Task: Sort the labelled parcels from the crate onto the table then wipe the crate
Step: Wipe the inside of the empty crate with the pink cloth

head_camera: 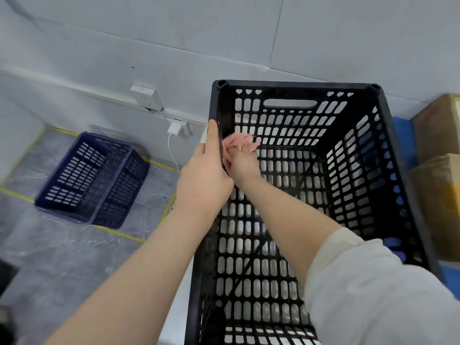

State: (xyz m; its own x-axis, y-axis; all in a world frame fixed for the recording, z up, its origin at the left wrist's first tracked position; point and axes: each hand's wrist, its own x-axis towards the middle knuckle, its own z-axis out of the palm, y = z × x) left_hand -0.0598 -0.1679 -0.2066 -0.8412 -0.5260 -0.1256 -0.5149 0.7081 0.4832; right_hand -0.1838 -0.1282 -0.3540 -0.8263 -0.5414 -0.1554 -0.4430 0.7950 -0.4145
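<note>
— Over by the wall, that black crate (296,90) is sitting up on the bench (403,125), with the blue surface showing just past its right side. It is looking bare inside from where I am standing; no parcels are showing in it.

— So the wiping is what is going on now?

— I would judge so. The right hand (242,163) is reaching down inside along the left wall, its fingers (246,146) bunched around a pink cloth (239,143) and pressing it against the plastic. The left hand (204,180) is gripping that same wall from outside, thumb lying up along the rim, the other fingers hidden behind the wall.

— Is the crate going to slide about?

— Likely a little. It is looking like thin, stiff moulded plastic, all slots, so I am guessing it is light and will be skating on the bench unless it is braced. The rim is the firm part to be holding; the slot handle at the far end would serve for lifting.

— And the cloth?

— Soft and limp, looking a bit blurred. It is probably catching on the slot edges, so keeping it wadded up is making sense.

— Anything else about?

— A blue crate (92,178) is resting on the floor (62,257) to the left, well apart, and brown boxes (438,145) are stacking up at the right edge.
</note>
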